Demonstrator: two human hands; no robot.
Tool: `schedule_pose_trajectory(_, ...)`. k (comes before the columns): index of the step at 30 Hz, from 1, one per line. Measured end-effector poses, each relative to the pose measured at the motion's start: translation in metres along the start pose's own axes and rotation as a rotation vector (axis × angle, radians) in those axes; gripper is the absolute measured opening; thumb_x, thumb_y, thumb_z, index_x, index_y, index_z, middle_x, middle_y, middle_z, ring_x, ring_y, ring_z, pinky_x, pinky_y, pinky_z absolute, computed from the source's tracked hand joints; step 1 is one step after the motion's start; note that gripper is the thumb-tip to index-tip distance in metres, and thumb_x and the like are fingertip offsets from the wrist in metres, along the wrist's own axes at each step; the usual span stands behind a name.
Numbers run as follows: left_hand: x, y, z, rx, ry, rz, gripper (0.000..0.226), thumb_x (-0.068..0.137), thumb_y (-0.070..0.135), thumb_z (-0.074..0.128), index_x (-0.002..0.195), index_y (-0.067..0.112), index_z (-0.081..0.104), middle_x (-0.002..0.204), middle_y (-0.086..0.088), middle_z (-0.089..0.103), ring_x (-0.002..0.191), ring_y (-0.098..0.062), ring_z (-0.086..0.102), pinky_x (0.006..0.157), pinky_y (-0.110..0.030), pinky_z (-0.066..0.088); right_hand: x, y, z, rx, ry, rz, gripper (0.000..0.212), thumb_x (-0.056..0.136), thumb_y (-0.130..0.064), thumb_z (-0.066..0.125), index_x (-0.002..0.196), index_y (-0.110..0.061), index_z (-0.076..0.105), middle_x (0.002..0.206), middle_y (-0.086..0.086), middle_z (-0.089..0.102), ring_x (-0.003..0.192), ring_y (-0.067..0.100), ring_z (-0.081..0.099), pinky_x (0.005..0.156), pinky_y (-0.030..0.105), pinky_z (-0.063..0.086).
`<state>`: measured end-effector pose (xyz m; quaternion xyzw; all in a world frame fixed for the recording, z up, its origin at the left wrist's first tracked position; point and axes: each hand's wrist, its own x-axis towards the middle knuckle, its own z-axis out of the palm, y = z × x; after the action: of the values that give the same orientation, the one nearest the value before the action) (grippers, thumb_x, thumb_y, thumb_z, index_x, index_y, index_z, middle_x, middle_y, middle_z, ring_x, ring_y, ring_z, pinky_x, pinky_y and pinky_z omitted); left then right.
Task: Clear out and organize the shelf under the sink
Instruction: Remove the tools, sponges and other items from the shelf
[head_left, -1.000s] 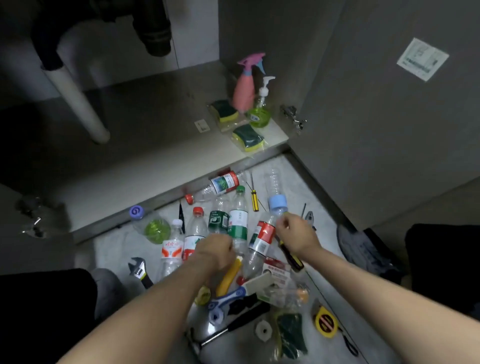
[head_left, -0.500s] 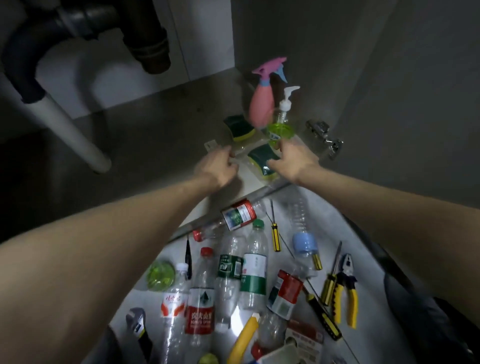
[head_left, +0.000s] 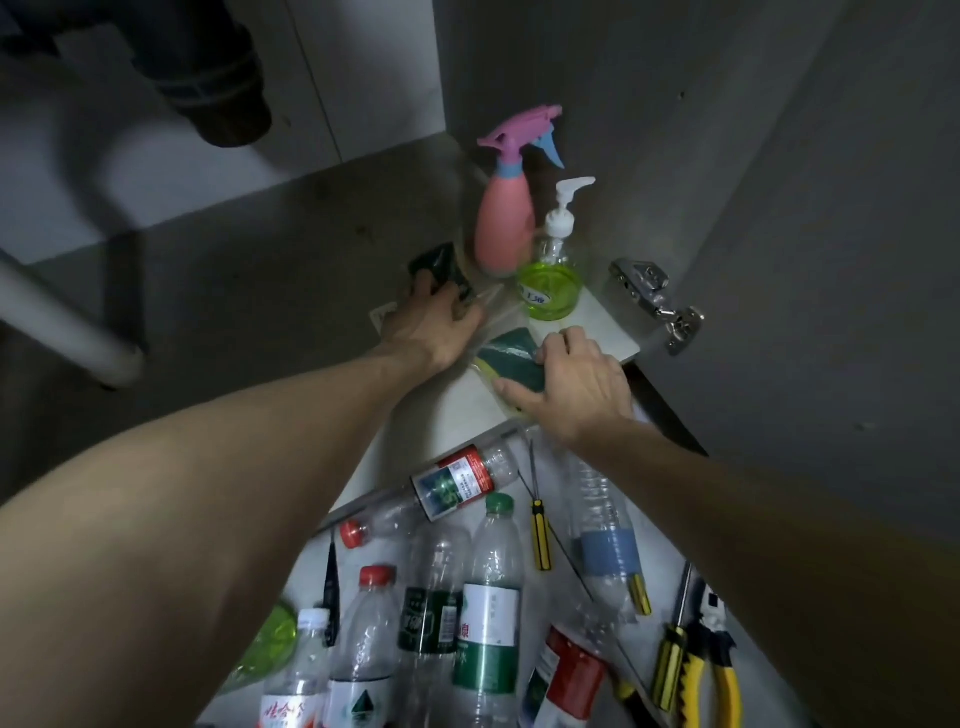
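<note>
Near the shelf's (head_left: 597, 317) front right corner, the left hand (head_left: 434, 327) grips one wrapped sponge (head_left: 439, 267) while the right hand (head_left: 576, 382) grips another sponge (head_left: 511, 356).

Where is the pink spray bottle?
The spray bottle stands on the shelf, in its back right corner, just behind the green soap bottle.

Pink spray bottle (head_left: 505, 223): matt opaque plastic. Pump bottle (head_left: 550, 280): clear glossy plastic, green liquid inside. Near sponge (head_left: 511, 358): rough green scouring face, in thin shiny clear wrapper. Hinge (head_left: 655, 296): bright polished metal. Shelf (head_left: 270, 312): smooth dull grey surface. Water bottles (head_left: 467, 587): transparent crinkled plastic, glossy paper-like labels. Pliers (head_left: 719, 670): yellow ribbed plastic handles.
</note>
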<state>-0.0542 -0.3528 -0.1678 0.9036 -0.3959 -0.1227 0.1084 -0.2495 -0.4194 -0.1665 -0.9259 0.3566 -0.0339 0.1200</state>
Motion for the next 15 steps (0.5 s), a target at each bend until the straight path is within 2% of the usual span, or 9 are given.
schedule_pose_trajectory(2, -0.008, -0.004, -0.001, 0.007, 0.025, -0.058, 0.056, 0.084, 0.079, 0.032, 0.089, 0.029, 0.056, 0.137, -0.010, 0.044, 0.115, -0.037, 0.054, 0.089, -0.040, 0.047, -0.003, -0.005, 0.002, -0.030, -0.005, 0.021, 0.071, 0.081, -0.077, 0.054, 0.118, -0.016, 0.049, 0.111, 0.003, 0.051, 0.103, 0.022, 0.052, 0.095, 0.043, 0.047)
schedule_pose_trajectory(4, -0.013, -0.007, 0.000, 0.021, 0.007, -0.126, 0.064, 0.079, 0.083, 0.041, 0.078, 0.022, 0.062, 0.119, -0.011, 0.060, 0.099, -0.034, 0.061, 0.075, -0.035, 0.048, -0.004, -0.008, 0.006, 0.000, -0.020, 0.057, 0.062, 0.080, -0.061, 0.069, 0.118, -0.017, 0.047, 0.111, 0.003, 0.053, 0.101, 0.021, 0.052, 0.091, 0.040, 0.048)
schedule_pose_trajectory(6, -0.025, -0.012, -0.002, -0.024, -0.020, -0.180, 0.060, 0.077, 0.078, 0.054, 0.078, 0.019, 0.066, 0.108, -0.011, 0.066, 0.088, -0.030, 0.064, 0.066, -0.030, 0.044, -0.008, -0.013, 0.005, 0.072, -0.017, 0.074, 0.054, 0.078, -0.045, 0.075, 0.115, -0.019, 0.048, 0.109, 0.002, 0.055, 0.095, 0.020, 0.052, 0.081, 0.036, 0.048)
schedule_pose_trajectory(7, -0.032, -0.014, -0.004, -0.052, -0.024, -0.198, 0.055, 0.076, 0.072, 0.061, 0.081, 0.017, 0.069, 0.111, -0.011, 0.065, 0.087, -0.030, 0.064, 0.066, -0.029, 0.044, -0.013, -0.014, 0.003, 0.111, -0.009, 0.078, 0.051, 0.077, -0.042, 0.076, 0.113, -0.020, 0.048, 0.106, 0.001, 0.055, 0.092, 0.019, 0.052, 0.077, 0.034, 0.046)
schedule_pose_trajectory(9, -0.053, -0.015, -0.009, -0.110, -0.011, -0.214, 0.046, 0.075, 0.057, 0.072, 0.088, 0.013, 0.072, 0.119, -0.013, 0.060, 0.089, -0.030, 0.064, 0.069, -0.029, 0.046, -0.029, -0.012, -0.001, 0.217, -0.009, 0.096, 0.048, 0.077, -0.043, 0.075, 0.110, -0.024, 0.044, 0.103, -0.002, 0.054, 0.090, 0.017, 0.052, 0.075, 0.034, 0.047)
schedule_pose_trajectory(11, -0.081, -0.012, -0.014, -0.219, -0.001, -0.187, 0.036, 0.069, 0.048, 0.078, 0.078, 0.016, 0.067, 0.109, -0.011, 0.065, 0.082, -0.027, 0.064, 0.063, -0.029, 0.048, -0.056, -0.002, -0.003, 0.315, -0.020, 0.119, 0.047, 0.080, -0.050, 0.071, 0.107, -0.029, 0.039, 0.099, -0.008, 0.051, 0.088, 0.014, 0.054, 0.074, 0.036, 0.052)
schedule_pose_trajectory(13, -0.117, -0.006, -0.018, -0.334, -0.008, -0.131, 0.040, 0.062, 0.059, 0.069, 0.074, 0.022, 0.059, 0.094, -0.006, 0.065, 0.074, -0.021, 0.062, 0.057, -0.031, 0.050, -0.089, 0.010, -0.005, 0.377, -0.029, 0.142, 0.043, 0.082, -0.053, 0.064, 0.104, -0.031, 0.034, 0.096, -0.008, 0.048, 0.082, 0.012, 0.057, 0.070, 0.039, 0.055)
schedule_pose_trajectory(15, -0.157, 0.003, -0.020, -0.362, -0.022, -0.094, 0.052, 0.063, 0.077, 0.049, 0.081, 0.029, 0.051, 0.094, -0.001, 0.056, 0.073, -0.016, 0.057, 0.058, -0.029, 0.046, -0.123, 0.026, -0.006, 0.362, -0.060, 0.147, 0.038, 0.083, -0.053, 0.059, 0.099, -0.034, 0.031, 0.094, -0.008, 0.047, 0.074, 0.010, 0.057, 0.060, 0.035, 0.052)
